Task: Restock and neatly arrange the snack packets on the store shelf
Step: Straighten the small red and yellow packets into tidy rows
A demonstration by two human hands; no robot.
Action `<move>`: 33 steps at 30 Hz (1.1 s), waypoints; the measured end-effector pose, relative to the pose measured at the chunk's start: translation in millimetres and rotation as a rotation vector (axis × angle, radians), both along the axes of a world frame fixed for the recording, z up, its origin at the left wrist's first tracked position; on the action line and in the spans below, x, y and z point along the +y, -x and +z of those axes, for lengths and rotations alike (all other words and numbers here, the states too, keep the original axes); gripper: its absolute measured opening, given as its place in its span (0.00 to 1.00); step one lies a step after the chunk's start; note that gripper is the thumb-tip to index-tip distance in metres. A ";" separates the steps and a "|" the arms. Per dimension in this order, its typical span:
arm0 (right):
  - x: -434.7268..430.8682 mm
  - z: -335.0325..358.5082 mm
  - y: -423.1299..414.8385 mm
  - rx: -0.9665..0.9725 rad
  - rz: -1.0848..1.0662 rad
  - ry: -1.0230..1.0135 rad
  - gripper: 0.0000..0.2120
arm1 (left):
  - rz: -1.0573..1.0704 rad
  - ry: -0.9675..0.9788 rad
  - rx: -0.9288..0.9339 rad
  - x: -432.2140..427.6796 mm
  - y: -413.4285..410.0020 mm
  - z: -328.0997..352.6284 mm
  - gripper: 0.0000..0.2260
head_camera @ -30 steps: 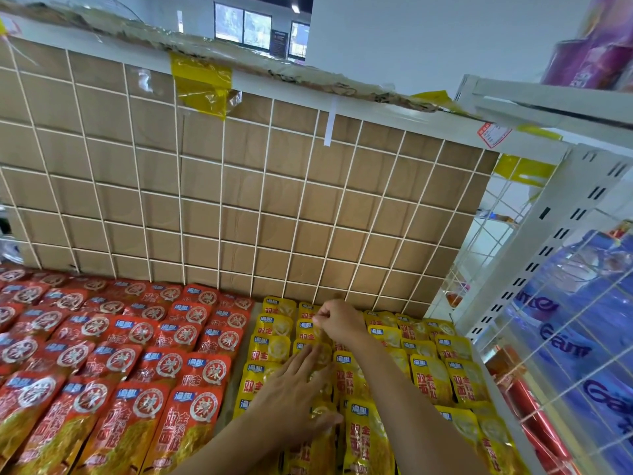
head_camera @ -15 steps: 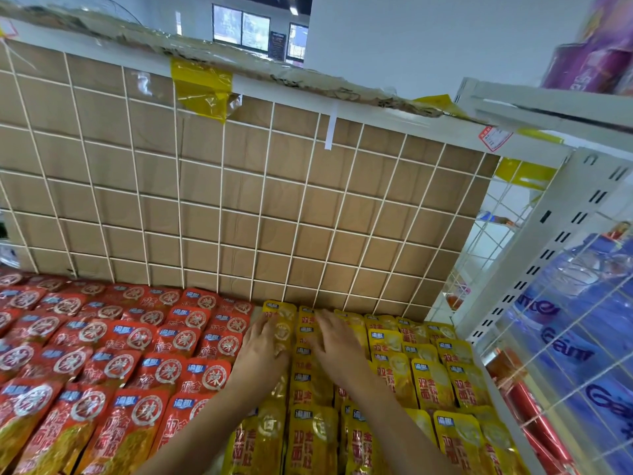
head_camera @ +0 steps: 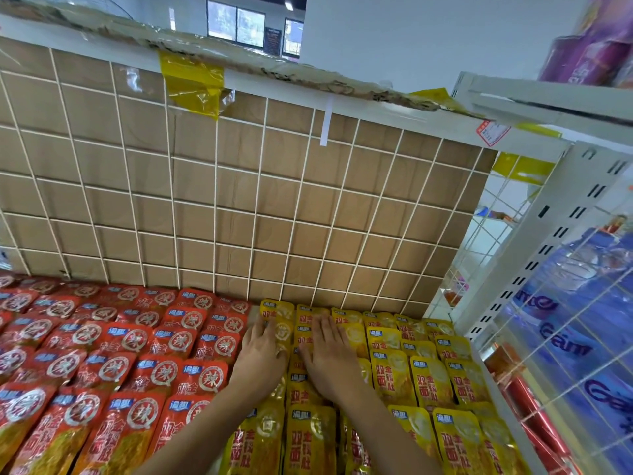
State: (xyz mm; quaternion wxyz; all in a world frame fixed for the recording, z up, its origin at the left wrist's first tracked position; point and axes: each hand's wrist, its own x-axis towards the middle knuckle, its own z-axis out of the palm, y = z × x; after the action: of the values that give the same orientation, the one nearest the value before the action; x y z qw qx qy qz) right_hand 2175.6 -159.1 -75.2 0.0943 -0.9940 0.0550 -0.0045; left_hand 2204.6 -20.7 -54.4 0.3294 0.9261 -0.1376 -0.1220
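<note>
Yellow snack packets [head_camera: 394, 375] lie in overlapping rows on the right part of the shelf, and red snack packets [head_camera: 126, 341] fill the left part. My left hand [head_camera: 262, 351] lies flat, fingers straight, on the leftmost yellow column near the back. My right hand [head_camera: 330, 354] presses flat on the yellow column beside it, fingers pointing at the back panel. Both hands sit side by side, holding nothing. The packets under my palms are partly hidden.
A white wire grid over brown cardboard [head_camera: 239, 200] closes the shelf's back. A white slotted upright [head_camera: 534, 255] and a wire side panel [head_camera: 582, 337] bound the right, with blue packs behind. Purple goods [head_camera: 596, 39] sit on a higher shelf at top right.
My left hand slid from the near yellow packets up to the back rows, beside my right hand. My right hand went from pinching a packet to lying flat. The yellow columns look straighter.
</note>
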 end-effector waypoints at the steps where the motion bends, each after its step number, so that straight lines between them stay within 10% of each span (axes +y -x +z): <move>1: 0.2 -0.9 -0.5 0.009 -0.003 0.014 0.61 | 0.004 0.005 0.001 -0.1 -0.6 -0.5 0.28; 16: 1.4 7.4 -2.0 -0.020 -0.003 -0.001 0.58 | 0.071 0.105 0.078 -6.5 -24.5 4.1 0.28; 23: 3.7 5.1 -6.8 0.103 -0.063 0.025 0.38 | 0.058 0.114 0.098 -10.9 -33.4 5.8 0.28; 27: 3.2 21.6 -0.4 0.019 -0.027 -0.082 0.49 | 0.046 0.088 0.059 -10.2 -29.5 6.9 0.28; 33: -42.9 33.3 3.9 -0.140 -0.190 -0.153 0.24 | -0.113 -0.003 -0.106 -11.6 -14.3 14.6 0.28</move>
State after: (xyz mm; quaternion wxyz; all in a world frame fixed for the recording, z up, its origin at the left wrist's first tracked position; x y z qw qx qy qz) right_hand 2171.7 -202.1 -42.0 0.1725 -0.9715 0.1423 -0.0788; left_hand 2218.9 -32.3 -39.9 0.3129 0.9225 -0.2070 -0.0912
